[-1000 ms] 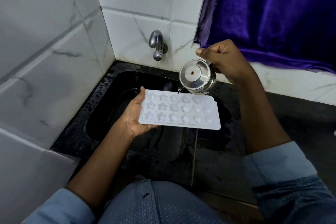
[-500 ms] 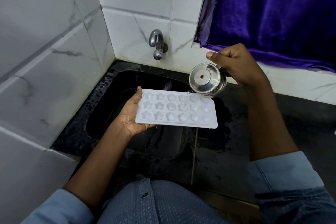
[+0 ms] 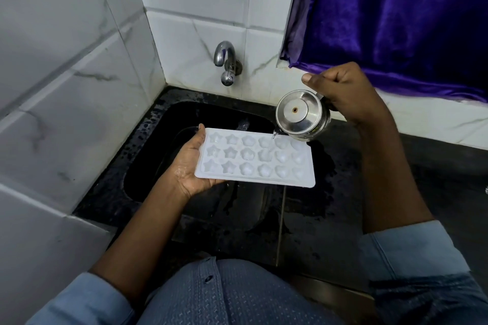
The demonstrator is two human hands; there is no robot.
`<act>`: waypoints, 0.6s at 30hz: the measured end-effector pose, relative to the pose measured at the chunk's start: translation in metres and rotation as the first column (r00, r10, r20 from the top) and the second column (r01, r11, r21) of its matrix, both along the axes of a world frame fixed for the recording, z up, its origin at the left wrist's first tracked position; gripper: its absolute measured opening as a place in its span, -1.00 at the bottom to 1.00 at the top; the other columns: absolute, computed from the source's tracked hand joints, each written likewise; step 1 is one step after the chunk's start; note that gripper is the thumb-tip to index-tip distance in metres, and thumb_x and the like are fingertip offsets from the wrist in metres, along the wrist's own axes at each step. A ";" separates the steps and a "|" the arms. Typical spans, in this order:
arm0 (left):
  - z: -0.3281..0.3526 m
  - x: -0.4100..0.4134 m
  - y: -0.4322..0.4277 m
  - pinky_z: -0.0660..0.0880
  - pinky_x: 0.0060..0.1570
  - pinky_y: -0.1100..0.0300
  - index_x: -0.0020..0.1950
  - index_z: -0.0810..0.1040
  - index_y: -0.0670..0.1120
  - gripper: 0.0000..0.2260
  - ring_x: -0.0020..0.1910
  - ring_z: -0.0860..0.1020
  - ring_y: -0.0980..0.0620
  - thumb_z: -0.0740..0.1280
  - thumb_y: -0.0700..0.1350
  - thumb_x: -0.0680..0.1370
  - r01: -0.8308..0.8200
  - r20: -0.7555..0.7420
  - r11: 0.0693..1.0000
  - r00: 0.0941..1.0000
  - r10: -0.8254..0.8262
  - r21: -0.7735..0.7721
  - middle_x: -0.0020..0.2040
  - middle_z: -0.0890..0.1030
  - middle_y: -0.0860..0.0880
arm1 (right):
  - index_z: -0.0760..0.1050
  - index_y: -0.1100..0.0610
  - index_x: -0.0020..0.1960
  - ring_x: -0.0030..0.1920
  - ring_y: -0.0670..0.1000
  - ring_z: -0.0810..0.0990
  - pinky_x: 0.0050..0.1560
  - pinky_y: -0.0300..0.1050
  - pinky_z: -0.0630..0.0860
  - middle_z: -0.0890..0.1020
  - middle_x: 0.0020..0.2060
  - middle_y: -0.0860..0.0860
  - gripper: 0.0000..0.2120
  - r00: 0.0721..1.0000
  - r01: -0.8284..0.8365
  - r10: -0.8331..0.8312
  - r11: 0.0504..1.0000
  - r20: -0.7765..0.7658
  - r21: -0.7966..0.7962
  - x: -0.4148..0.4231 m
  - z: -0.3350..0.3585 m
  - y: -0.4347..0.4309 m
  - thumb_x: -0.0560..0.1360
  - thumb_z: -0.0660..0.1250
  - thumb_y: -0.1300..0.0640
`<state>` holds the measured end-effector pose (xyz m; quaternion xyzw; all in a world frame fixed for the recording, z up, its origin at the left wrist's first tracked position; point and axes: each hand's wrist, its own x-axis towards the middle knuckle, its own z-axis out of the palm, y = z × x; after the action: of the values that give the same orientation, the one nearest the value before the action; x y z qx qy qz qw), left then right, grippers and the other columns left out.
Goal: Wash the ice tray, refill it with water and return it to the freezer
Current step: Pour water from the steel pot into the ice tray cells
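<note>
"Ice tray (image 3: 256, 158), where?"
"Level over the sink (image 3: 148, 155); fingers of the left hand (image 3: 188, 166) hidden beneath it, thumb along its edge."
"Right hand (image 3: 343, 92)?"
"Fingers curled round the handle of a tilted steel pot (image 3: 301, 116); water (image 3: 274, 136) trickles onto the tray."

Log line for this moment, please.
step: refill | left hand holds tray over sink | right hand tips kettle, water into far row

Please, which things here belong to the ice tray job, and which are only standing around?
In use:
- ice tray, held by the left hand over the sink
- steel jug, tilted by the right hand, pouring water into the tray

Not in use:
- tap
- purple curtain
- tiled wall
</note>
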<state>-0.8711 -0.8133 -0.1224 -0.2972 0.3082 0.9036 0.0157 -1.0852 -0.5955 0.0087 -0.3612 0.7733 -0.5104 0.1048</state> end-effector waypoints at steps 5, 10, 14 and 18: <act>0.001 -0.001 -0.001 0.49 0.34 -0.33 0.50 0.56 -0.07 -0.31 0.41 0.58 -0.29 0.16 0.42 0.64 0.012 0.001 1.000 1.000 -0.012 0.010 0.42 0.62 -0.20 | 0.27 0.45 -0.33 -0.44 0.04 0.16 -0.41 -0.34 0.31 0.23 -0.44 0.13 -0.38 1.000 0.000 0.000 1.000 0.006 -0.026 0.003 0.003 0.000 0.62 0.46 0.04; 0.001 -0.001 -0.001 0.53 0.31 -0.32 0.48 0.58 -0.08 -0.32 0.37 0.61 -0.29 0.16 0.42 0.64 0.013 0.003 1.000 1.000 -0.013 0.000 0.40 0.63 -0.21 | 0.29 0.48 -0.32 -0.47 0.01 0.16 -0.44 -0.27 0.26 0.23 -0.45 0.11 -0.39 1.000 0.001 0.000 0.999 0.011 -0.039 0.001 0.002 0.000 0.61 0.46 0.04; 0.003 0.000 0.000 0.65 0.13 -0.29 0.42 0.61 -0.09 -0.33 0.26 0.68 -0.27 0.14 0.41 0.65 0.018 -0.017 1.000 1.000 -0.018 0.009 0.38 0.65 -0.21 | 0.33 0.47 -0.31 -0.47 0.01 0.18 -0.44 -0.22 0.25 0.26 -0.47 0.11 -0.39 1.000 0.012 -0.012 0.999 0.001 -0.030 -0.001 0.001 0.004 0.61 0.46 0.02; 0.003 0.000 -0.002 0.66 0.12 -0.28 0.42 0.61 -0.09 -0.33 0.27 0.68 -0.27 0.14 0.41 0.65 0.018 -0.024 1.000 1.000 -0.017 0.017 0.39 0.64 -0.21 | 0.34 0.46 -0.30 -0.43 0.08 0.20 -0.40 -0.14 0.23 0.28 -0.44 0.18 -0.36 1.000 0.020 -0.020 1.000 -0.002 0.002 -0.004 -0.002 0.011 0.59 0.47 -0.06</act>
<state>-0.8706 -0.8148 -0.1193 -0.2837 0.3034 0.9094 0.0225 -1.0897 -0.5850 0.0068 -0.3540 0.7777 -0.5100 0.0992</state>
